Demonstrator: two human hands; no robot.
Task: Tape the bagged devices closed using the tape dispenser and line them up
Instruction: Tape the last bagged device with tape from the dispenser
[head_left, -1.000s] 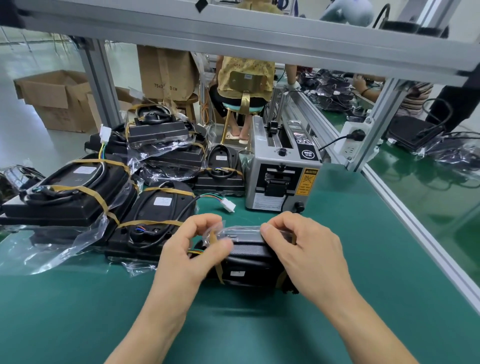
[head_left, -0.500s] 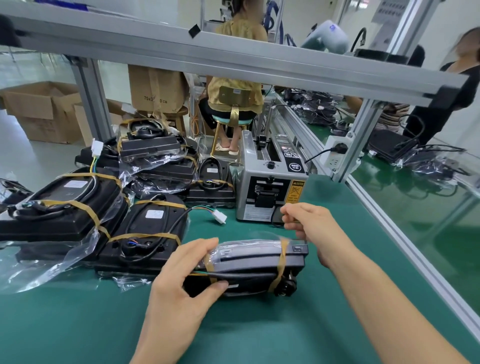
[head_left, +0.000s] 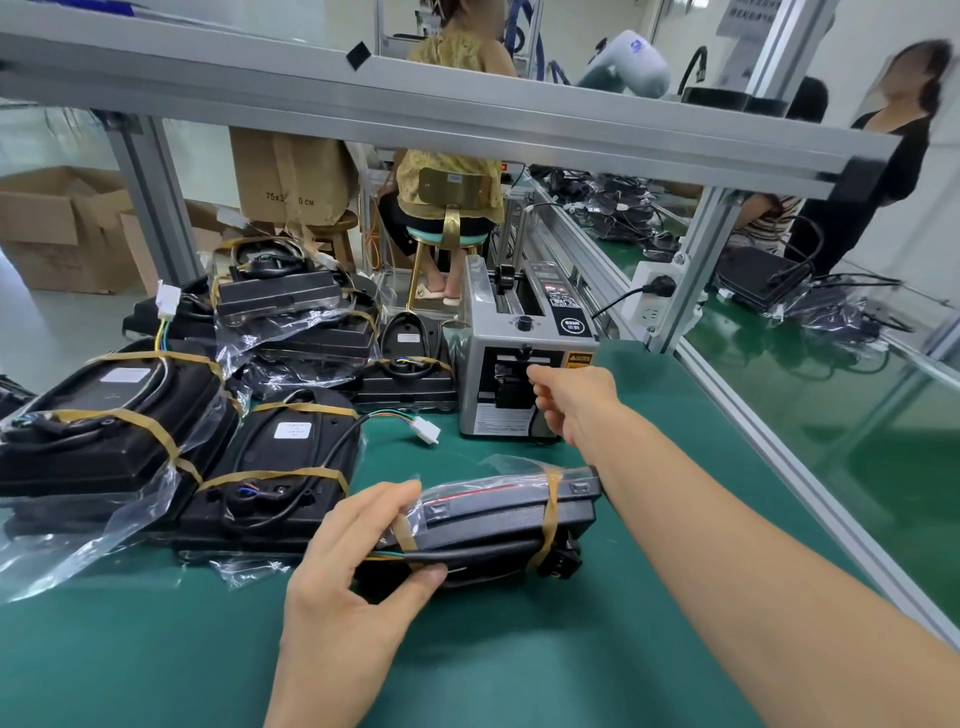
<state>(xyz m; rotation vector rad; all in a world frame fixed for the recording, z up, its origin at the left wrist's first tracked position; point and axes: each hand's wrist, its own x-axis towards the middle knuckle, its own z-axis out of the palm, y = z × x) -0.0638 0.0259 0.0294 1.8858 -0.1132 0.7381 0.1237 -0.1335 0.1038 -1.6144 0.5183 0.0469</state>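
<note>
A black device in a clear bag (head_left: 498, 519) lies on the green mat in front of me, bound by two brown tape bands. My left hand (head_left: 353, 582) grips its left end, thumb below and fingers on top. The grey tape dispenser (head_left: 519, 322) stands just behind it. My right hand (head_left: 576, 405) is stretched out to the dispenser's front outlet with its fingers curled there. No strip of tape shows between them.
Taped bagged devices (head_left: 280, 467) (head_left: 104, 426) lie in a row to the left, with a looser pile (head_left: 291, 312) behind them. A white wire connector (head_left: 426, 430) lies by the dispenser. An aluminium rail (head_left: 779, 452) bounds the mat on the right.
My right hand left the bagged device and reached forward to the dispenser's outlet. My left hand kept hold of the device's left end.
</note>
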